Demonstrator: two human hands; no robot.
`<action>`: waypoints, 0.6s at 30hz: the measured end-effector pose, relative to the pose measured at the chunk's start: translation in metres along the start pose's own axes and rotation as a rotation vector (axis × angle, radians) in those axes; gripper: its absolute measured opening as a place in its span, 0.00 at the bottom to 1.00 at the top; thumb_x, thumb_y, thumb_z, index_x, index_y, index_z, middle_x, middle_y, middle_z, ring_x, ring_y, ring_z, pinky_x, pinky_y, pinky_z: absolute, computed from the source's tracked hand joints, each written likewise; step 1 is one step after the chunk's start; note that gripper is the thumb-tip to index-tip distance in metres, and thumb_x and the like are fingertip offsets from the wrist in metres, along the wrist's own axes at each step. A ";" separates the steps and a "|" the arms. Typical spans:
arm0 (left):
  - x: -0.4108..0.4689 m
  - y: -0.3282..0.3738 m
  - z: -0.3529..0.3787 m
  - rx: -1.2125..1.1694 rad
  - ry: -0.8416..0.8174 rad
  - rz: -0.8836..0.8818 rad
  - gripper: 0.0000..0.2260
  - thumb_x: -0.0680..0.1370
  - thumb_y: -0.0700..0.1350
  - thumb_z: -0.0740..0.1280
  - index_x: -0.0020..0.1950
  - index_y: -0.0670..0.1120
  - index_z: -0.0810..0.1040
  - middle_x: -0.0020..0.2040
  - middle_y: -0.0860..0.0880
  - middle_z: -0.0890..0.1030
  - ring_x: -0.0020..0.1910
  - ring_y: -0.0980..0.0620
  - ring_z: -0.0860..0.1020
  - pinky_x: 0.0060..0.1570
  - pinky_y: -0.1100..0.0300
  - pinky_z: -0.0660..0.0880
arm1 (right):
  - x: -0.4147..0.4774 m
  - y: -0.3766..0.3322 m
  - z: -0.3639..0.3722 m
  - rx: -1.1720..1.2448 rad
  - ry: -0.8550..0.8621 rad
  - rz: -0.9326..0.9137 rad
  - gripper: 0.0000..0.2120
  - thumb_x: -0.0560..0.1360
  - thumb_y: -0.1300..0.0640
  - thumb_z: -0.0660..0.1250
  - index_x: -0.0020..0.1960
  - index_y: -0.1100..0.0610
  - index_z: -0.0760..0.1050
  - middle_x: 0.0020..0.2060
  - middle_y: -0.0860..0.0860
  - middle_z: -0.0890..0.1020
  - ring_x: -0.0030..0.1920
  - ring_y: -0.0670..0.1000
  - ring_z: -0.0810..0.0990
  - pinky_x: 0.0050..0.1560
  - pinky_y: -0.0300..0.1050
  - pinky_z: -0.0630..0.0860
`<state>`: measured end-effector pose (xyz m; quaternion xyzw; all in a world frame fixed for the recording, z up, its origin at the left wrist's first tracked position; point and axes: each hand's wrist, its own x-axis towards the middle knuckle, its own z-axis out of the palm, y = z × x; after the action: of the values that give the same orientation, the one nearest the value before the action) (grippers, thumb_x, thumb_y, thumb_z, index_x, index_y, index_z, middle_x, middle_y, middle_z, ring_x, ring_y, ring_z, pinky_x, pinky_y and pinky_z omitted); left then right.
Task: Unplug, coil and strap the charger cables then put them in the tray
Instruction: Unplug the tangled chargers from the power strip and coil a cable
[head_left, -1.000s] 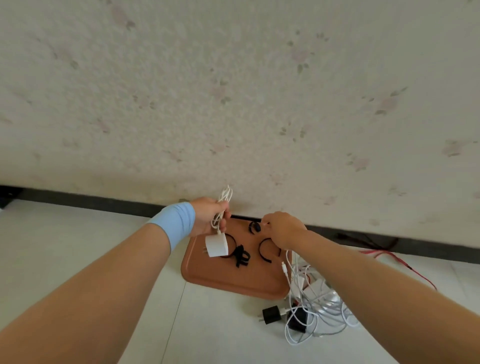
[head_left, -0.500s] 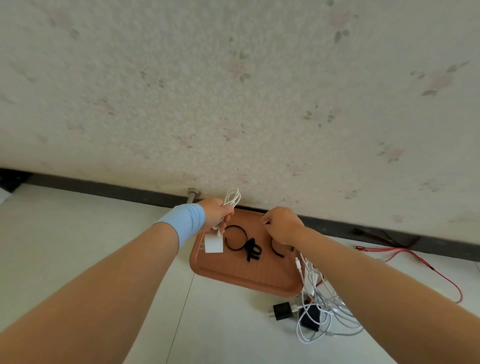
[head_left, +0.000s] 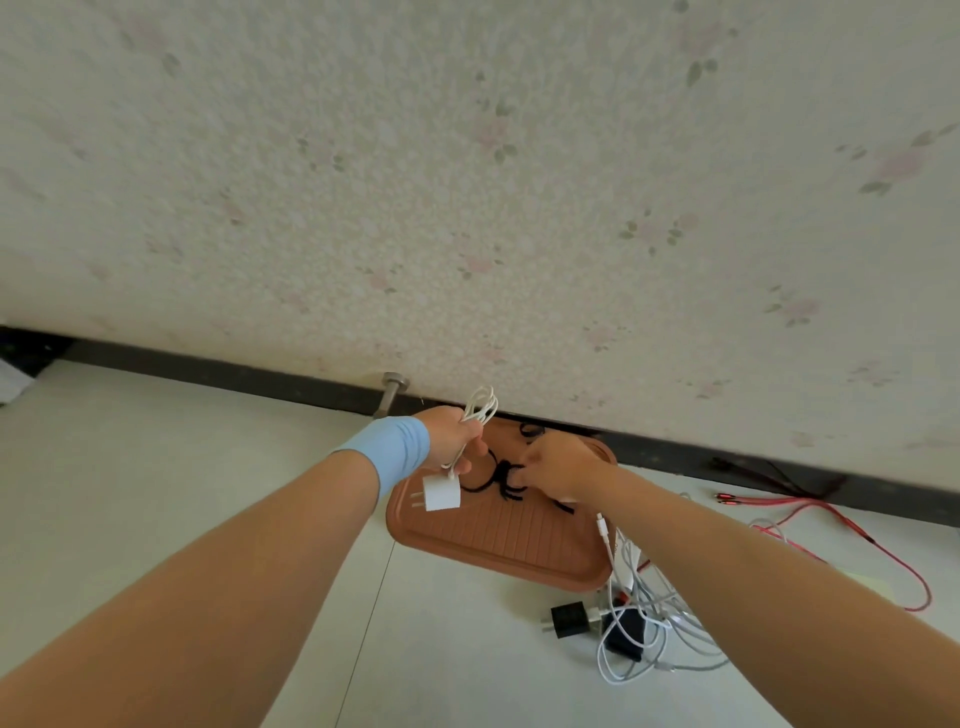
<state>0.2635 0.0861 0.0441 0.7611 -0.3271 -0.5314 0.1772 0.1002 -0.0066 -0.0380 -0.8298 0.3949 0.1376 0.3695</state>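
1. Over the far left corner of the tray (head_left: 498, 540), the left hand (head_left: 451, 437), with a blue band at the wrist, has its fingers curled tight round a coiled white cable (head_left: 480, 408). The loops stick up above the fist. The cable's white plug (head_left: 441, 493) hangs below on a short lead, just above the tray's left edge.
2. From where I stand this looks like the strapping step: the coil is made, but nothing binds it yet.
3. The tray sits on the floor against the foot of the wall. A tangle of black straps (head_left: 496, 480) lies on its far half, just right of the dangling plug.
4. The right hand (head_left: 558, 465) hovers knuckles-up over the tray's far right. Its fingers are bent down into the straps and seem to pinch one, though the fingertips are mostly hidden.
5. The next move, I'd say, is to tease one strap free of the rest and carry it left to the coil. It then wraps round the coil's middle while the left hand pins the loops together. The straps look knotted together, so several may lift at once.
6. Just off the tray's near right corner lies a heap of loose cables (head_left: 644, 623) with a black charger (head_left: 569, 618), not yet coiled. A red cable (head_left: 857, 535) trails farther right.
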 end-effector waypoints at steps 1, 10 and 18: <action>0.000 0.000 0.002 0.021 -0.005 0.003 0.11 0.84 0.46 0.56 0.61 0.43 0.73 0.54 0.46 0.80 0.34 0.53 0.76 0.40 0.59 0.77 | -0.002 -0.001 -0.005 0.132 0.000 0.005 0.16 0.76 0.51 0.72 0.32 0.53 0.76 0.29 0.47 0.78 0.30 0.45 0.76 0.33 0.38 0.71; 0.007 0.008 0.011 -0.051 -0.054 0.065 0.11 0.84 0.48 0.57 0.55 0.42 0.73 0.38 0.44 0.77 0.31 0.53 0.77 0.38 0.60 0.77 | -0.011 -0.010 -0.035 0.756 -0.026 -0.026 0.04 0.77 0.63 0.69 0.47 0.61 0.83 0.33 0.54 0.84 0.34 0.50 0.83 0.43 0.45 0.82; 0.017 0.000 0.005 -0.204 0.022 -0.063 0.11 0.84 0.45 0.57 0.45 0.42 0.69 0.32 0.44 0.70 0.29 0.49 0.71 0.52 0.49 0.77 | -0.012 0.003 -0.041 0.757 0.042 0.145 0.12 0.84 0.54 0.60 0.50 0.56 0.80 0.23 0.46 0.71 0.23 0.46 0.69 0.29 0.42 0.73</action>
<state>0.2631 0.0751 0.0308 0.7549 -0.2451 -0.5588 0.2405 0.0875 -0.0304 -0.0050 -0.6073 0.4829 -0.0093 0.6308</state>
